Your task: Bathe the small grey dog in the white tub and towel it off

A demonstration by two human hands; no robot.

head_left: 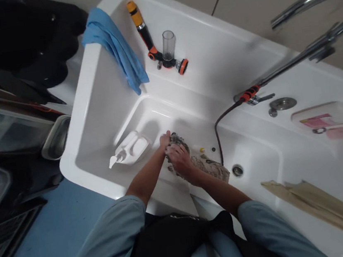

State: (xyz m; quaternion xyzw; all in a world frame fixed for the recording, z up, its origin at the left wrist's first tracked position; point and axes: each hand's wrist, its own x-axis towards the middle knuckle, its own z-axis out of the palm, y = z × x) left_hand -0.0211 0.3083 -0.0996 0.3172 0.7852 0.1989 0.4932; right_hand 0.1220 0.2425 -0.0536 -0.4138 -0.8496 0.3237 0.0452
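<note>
Two bare hands met on one wet, grey-brown, furry body [210,168] inside one large white, smooth-walled tub [102,124]. The left hand [165,139] was at its far, darker end, thumb up; how far its fingers were closed could not be told. The right hand [179,157] lay across that same end, fingers bent and pressed to the fur; how tightly it held could not be told. The rest of the furry body stretched to the right of the grip, partly behind the right forearm.

The tub also held one white plastic pump bottle [136,147] lying left of the grip, its contents hidden by opaque walls. Well beyond the hands were one black-and-orange spray gun [145,36] with a clear, upright cylinder [169,45] and, farther left, one blue cloth [110,40] draped over the rim. Right of the grip came one thin brown hose [219,139], one round metal drain [237,170] and, farther off, one tan cloth [318,204].
</note>
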